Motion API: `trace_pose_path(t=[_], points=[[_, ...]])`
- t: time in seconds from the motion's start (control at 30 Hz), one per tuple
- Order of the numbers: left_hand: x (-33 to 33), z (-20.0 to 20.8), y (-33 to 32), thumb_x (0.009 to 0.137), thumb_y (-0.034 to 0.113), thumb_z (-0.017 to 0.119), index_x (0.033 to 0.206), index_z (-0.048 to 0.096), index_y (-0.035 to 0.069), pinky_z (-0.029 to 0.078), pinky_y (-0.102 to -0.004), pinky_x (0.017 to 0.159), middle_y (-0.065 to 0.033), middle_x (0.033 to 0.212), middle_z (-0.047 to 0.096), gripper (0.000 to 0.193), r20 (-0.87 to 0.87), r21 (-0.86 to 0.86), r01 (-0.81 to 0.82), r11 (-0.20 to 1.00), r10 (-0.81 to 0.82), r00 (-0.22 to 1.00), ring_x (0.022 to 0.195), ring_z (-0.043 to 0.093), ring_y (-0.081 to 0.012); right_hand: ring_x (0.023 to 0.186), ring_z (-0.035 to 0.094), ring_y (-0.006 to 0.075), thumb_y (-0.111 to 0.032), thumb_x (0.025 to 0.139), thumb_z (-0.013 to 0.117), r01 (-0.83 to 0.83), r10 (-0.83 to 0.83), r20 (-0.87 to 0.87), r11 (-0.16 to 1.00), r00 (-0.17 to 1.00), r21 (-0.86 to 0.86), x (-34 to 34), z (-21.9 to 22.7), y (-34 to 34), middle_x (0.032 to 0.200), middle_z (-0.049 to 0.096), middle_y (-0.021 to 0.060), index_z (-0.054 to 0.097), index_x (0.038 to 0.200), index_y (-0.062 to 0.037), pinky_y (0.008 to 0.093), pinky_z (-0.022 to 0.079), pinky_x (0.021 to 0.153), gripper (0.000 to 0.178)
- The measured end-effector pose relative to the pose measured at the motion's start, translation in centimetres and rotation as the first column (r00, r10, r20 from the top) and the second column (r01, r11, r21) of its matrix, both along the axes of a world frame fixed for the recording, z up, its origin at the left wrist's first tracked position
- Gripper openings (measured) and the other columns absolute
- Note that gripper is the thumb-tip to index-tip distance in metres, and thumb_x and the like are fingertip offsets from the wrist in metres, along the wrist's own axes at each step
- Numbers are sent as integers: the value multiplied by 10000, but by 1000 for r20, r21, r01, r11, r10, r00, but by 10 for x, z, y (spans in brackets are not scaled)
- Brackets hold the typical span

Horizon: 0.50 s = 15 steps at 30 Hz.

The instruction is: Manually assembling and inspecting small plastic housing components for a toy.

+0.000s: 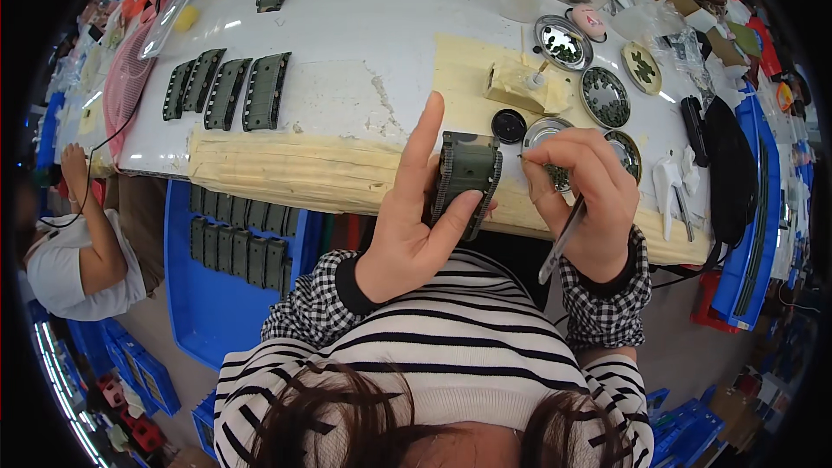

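My left hand (401, 234) grips a green camouflage model tank hull (473, 166) with toothed tracks along its sides, thumb on its near end. Its index finger points up, off the hull. Just right of it, my right hand (594, 195) is closed round slim metal tweezers (562, 244), whose rear end sticks out below the palm. Thumb and forefinger are pinched beside the hull; anything tiny between their tips is too small to make out. Near that hand stand round tins of small dark green parts (604, 97) and a black round lid (509, 126).
Several similar hulls (227, 94) lie on the table's left side, more in a blue bin (201, 312) below. A yellowish block (523, 87) stands behind my hands. Another tool (685, 212) lies at right. A person (91, 251) sits at far left.
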<state>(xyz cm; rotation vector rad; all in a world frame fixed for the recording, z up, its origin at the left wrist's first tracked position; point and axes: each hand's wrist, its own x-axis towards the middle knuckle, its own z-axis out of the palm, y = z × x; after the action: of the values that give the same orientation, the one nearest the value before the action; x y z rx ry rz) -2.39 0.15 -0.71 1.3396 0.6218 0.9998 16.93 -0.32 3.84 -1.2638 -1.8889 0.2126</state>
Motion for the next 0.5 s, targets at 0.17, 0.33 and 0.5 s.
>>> trace_pose_path(t=[0.17,0.33,0.5], points=[[2,-6,-2,931,-12,536,1546,44,28,470,-290,889,-200,1193,581,788,-125,113,-46,993,60,990,992,611,-199,680,629,237,54,692,743,-64,65,-10,993,998,99,0,-12,9,837,625,79,641,918,-37,306,490,553,264],[0,-1,-1,949,-50,473,1534,85,1,502,-304,924,-170,1280,535,704,-253,227,8,974,51,966,1058,602,-175,671,622,236,40,700,737,-63,64,1,992,998,113,1,-16,9,834,626,75,640,920,-38,316,486,557,253],[0,-2,-1,943,-56,478,1525,139,-11,502,-289,917,-159,1263,550,675,-252,223,3,975,55,966,1060,602,-169,691,621,234,46,664,693,-94,74,149,987,986,130,5,-15,5,867,622,73,637,954,-22,326,487,576,303]])
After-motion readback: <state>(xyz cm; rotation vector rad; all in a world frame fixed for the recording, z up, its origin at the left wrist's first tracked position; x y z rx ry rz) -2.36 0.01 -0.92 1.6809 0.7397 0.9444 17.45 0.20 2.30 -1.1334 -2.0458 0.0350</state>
